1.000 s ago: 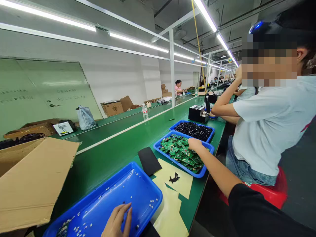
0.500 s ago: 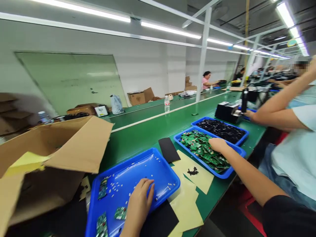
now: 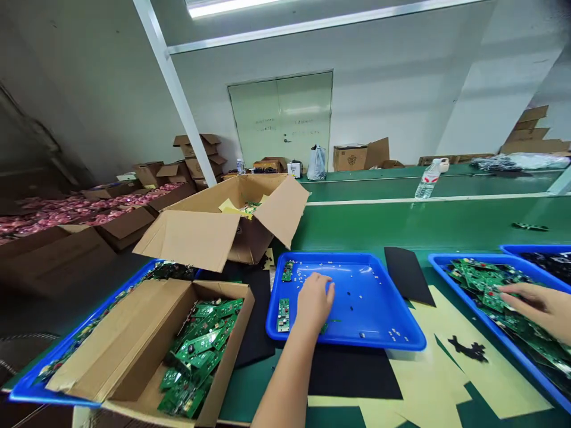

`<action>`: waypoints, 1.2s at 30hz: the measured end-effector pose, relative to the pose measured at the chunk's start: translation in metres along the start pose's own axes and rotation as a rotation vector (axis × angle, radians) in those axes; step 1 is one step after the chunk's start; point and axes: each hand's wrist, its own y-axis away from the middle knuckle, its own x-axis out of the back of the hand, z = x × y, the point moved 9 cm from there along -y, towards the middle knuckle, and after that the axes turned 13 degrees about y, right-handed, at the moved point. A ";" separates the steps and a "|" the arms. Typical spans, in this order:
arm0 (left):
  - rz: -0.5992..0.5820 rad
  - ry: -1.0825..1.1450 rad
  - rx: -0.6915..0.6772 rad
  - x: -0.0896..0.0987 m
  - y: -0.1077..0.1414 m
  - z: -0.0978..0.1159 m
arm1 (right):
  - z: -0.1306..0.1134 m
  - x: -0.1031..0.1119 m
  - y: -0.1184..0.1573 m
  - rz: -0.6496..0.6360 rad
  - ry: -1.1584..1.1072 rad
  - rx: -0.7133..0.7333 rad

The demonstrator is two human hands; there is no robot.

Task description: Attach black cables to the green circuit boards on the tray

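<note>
In the tray [image 3: 379, 303] before me, two boards [image 3: 283, 315] lie near the left end, one behind the other, and a sliver of green [image 3: 324, 328] shows beside my left hand [image 3: 314, 300], mostly covered by it. White bits [image 3: 395, 334] are strewn around them, with a few dark bits [image 3: 351, 308] among these. The right tray [image 3: 464, 299] is heaped with boards, overlapping at all angles; just behind it, the back tray [image 3: 513, 248] holds black parts [image 3: 553, 260]. On my left, an open box [image 3: 232, 362] has a loose pile of boards in it, and partly hides the left tray [image 3: 53, 395]. Behind, a carton [image 3: 191, 235] stands with flaps spread, yellow paper [image 3: 229, 207] inside.

My left hand is over the first tray, fingers bent and thumb a little apart; I cannot tell whether it holds anything. My right hand [image 3: 537, 303] is at the right tray, half open, fingertips at the boards; I cannot tell whether it grips one. Between these trays lie a black sheet [image 3: 408, 274] and yellow sheets [image 3: 426, 368], black scraps [image 3: 468, 349] on top.
</note>
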 end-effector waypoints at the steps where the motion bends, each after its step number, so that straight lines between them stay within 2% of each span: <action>1: 0.022 -0.015 0.057 0.008 -0.002 -0.009 | -0.023 -0.009 -0.001 -0.050 0.001 0.004; 4: 0.043 -0.070 0.229 0.030 -0.002 -0.037 | -0.113 -0.026 -0.004 -0.127 -0.109 0.134; 7: -0.032 -0.101 0.352 0.036 0.006 -0.056 | -0.192 -0.035 -0.010 -0.121 -0.239 0.253; 9: -0.092 -0.109 0.392 0.034 0.012 -0.060 | -0.230 -0.043 -0.012 -0.094 -0.287 0.334; 12: -0.157 -0.110 0.411 0.028 0.018 -0.059 | -0.263 -0.059 -0.013 -0.084 -0.363 0.394; 15: -0.185 -0.094 0.410 0.023 0.020 -0.056 | -0.272 -0.075 -0.010 -0.088 -0.421 0.386; 20: -0.166 -0.019 0.395 0.020 0.018 -0.056 | -0.261 -0.084 -0.005 -0.099 -0.496 0.327; 24: -0.177 0.116 0.354 0.014 0.011 -0.052 | -0.260 -0.079 0.001 -0.123 -0.547 0.334; 29: -0.212 0.322 0.266 0.003 0.001 -0.041 | -0.274 -0.070 0.011 -0.114 -0.631 0.400; 36: -0.178 0.572 0.187 -0.005 -0.009 -0.026 | -0.289 -0.064 0.020 -0.142 -0.675 0.443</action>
